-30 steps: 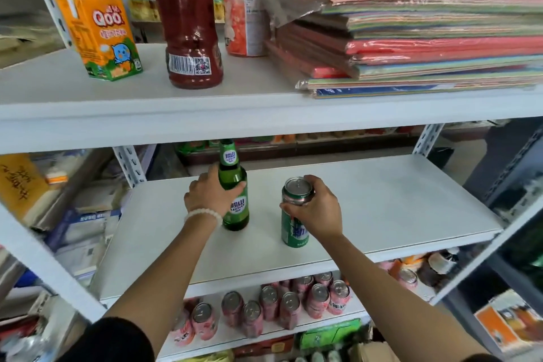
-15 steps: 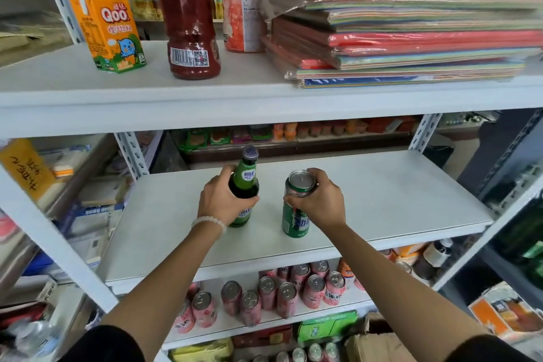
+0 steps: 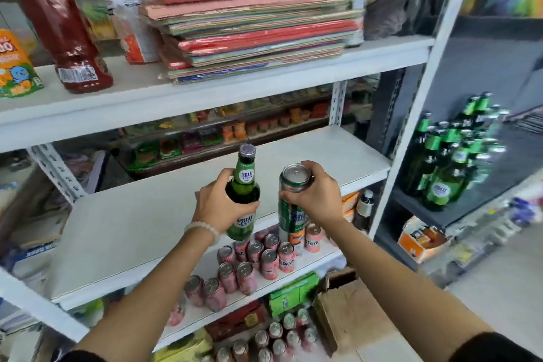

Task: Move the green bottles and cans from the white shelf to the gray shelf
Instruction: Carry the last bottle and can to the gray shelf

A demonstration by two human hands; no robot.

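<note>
My left hand [image 3: 219, 205] grips a green glass bottle [image 3: 244, 179] round its body, and the bottle hangs in the air in front of the white shelf [image 3: 141, 232]. My right hand [image 3: 316, 192] holds a green can [image 3: 292, 214] by its top rim, also lifted off the board. Both are upright, side by side, above the shelf's front edge. To the right stands the gray shelf [image 3: 505, 156], where several green bottles [image 3: 449, 161] are grouped, blurred.
Pink cans [image 3: 258, 258] crowd the board below my hands. A stack of coloured paper [image 3: 258, 29], a red bottle [image 3: 58, 23] and an orange juice carton [image 3: 14, 67] sit on the upper white board. The white upright post [image 3: 411, 126] divides the two shelves. A cardboard box [image 3: 349, 308] lies below.
Both hands have lifted the bottle and the can off the white board and drawn them toward its front edge. The view has swung right, bringing the gray shelf into sight.
</note>
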